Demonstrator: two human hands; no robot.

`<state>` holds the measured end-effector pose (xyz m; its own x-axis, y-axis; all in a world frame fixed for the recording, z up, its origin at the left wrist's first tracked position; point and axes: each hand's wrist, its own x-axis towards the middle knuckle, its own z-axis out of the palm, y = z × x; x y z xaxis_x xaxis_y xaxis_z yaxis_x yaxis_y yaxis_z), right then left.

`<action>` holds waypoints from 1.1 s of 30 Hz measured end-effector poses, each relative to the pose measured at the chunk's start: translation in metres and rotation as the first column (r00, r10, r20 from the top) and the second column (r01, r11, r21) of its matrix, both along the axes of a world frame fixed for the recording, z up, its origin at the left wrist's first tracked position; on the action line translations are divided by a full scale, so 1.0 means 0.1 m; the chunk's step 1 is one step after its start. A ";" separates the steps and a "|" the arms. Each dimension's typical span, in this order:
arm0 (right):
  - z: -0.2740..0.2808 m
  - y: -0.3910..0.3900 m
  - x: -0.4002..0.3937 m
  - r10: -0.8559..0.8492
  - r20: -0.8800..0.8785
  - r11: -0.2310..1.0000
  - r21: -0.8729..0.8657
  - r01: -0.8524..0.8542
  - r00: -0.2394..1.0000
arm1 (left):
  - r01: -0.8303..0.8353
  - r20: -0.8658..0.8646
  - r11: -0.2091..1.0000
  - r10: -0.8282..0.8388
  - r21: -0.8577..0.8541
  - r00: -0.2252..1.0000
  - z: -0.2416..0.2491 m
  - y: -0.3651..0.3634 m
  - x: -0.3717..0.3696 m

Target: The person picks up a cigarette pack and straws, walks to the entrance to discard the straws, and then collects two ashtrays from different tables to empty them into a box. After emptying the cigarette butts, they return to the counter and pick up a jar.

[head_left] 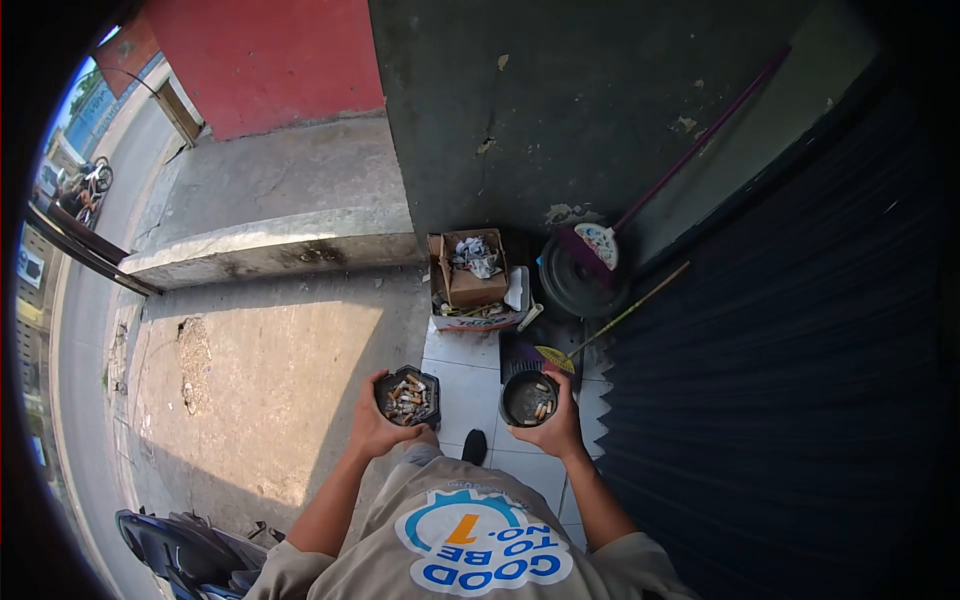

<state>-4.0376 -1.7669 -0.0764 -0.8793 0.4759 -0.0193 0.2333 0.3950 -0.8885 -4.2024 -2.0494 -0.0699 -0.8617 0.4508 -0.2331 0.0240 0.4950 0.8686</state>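
My left hand (369,424) is wrapped round the outer side of a dark, many-sided ashtray (433,400), heaped with several cigarette butts (407,396). In my right hand (560,425) is a round black ashtray (520,391) with several butts (543,410) gathered at one side of its bottom. Both ashtrays are held level and apart, in front of my body. Beyond them stands a cardboard box (478,291) with crumpled paper (476,257) inside.
A purple broom (668,175) leans over a round black bin (565,285) by the dark wall. Near my right hand are a dustpan (516,353) and a yellow-headed broom (556,358). A dark shutter (760,400) lines the right; a parked motorbike (185,550) is at lower left.
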 end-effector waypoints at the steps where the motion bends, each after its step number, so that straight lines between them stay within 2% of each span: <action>1: -0.04 0.01 -0.08 -0.023 0.016 1.000 -0.014 0.023 1.000 | 0.009 -0.012 1.000 -0.010 -0.026 1.000 -0.07 0.03 -0.11; 5: -0.18 0.09 -0.37 -0.075 0.064 0.996 -0.052 0.078 0.995 | 0.047 0.027 0.999 -0.046 -0.027 0.999 -0.30 0.23 -0.64; 7: -0.17 0.15 -0.57 -0.117 0.069 0.991 -0.052 0.120 0.991 | 0.129 -0.047 0.986 -0.134 -0.102 0.990 -0.48 0.38 -0.99; 11: -0.37 0.28 -0.87 -0.228 0.045 0.971 -0.060 0.230 0.973 | 0.251 0.053 0.962 -0.246 -0.107 0.968 -0.95 0.70 -1.55; 14: -0.55 0.33 -1.09 -0.304 0.094 0.949 -0.060 0.310 0.948 | 0.248 0.142 0.963 -0.232 -0.108 0.962 -1.28 1.04 -1.84; 17: -1.06 0.50 -1.38 -0.371 0.070 0.921 -0.104 0.376 0.926 | 0.249 0.138 0.956 -0.228 -0.158 0.964 -2.04 1.31 -2.06; 19: -1.35 0.52 -1.43 -0.413 0.130 0.889 -0.159 0.430 0.902 | 0.253 0.227 0.940 -0.201 -0.229 0.953 -2.45 1.52 -2.10; 21: -1.72 0.65 -1.53 -0.407 0.174 0.887 -0.161 0.433 0.897 | 0.259 0.223 0.924 -0.199 -0.283 0.954 -2.76 1.75 -2.12; 25: -2.34 0.78 -1.68 -0.364 0.263 0.889 -0.188 0.417 0.894 | 0.251 0.210 0.921 -0.194 -0.297 0.958 -3.70 1.97 -2.14; 27: -2.60 0.87 -1.74 -0.343 0.307 0.900 -0.164 0.405 0.888 | 0.244 0.034 0.813 -0.267 -0.529 0.963 -4.12 2.03 -2.12; 29: -2.85 0.95 -1.78 -0.327 0.327 0.904 -0.165 0.394 0.887 | 0.264 0.118 0.799 -0.239 -0.541 0.964 -4.18 2.20 -2.25; 31: -3.03 1.02 -1.78 -0.279 0.339 0.928 -0.145 0.343 0.898 | 0.275 0.333 0.830 -0.115 -0.486 0.936 -4.26 2.27 -2.31; 32: -3.12 1.05 -1.77 -0.260 0.347 0.931 -0.158 0.329 0.901 | 0.226 0.345 0.816 -0.035 -0.532 0.938 -4.39 2.27 -2.29; 33: -3.17 1.07 -1.77 -0.258 0.357 0.928 -0.166 0.333 0.898 | 0.232 0.353 0.809 -0.033 -0.539 0.935 -4.49 2.27 -2.27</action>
<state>-4.2144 -1.6597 -0.3931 -0.6253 0.6635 -0.4109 0.5977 0.0686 -0.7988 -4.4297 -1.8223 -0.5194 -0.6384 0.2567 -0.7256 -0.0952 0.9092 0.4054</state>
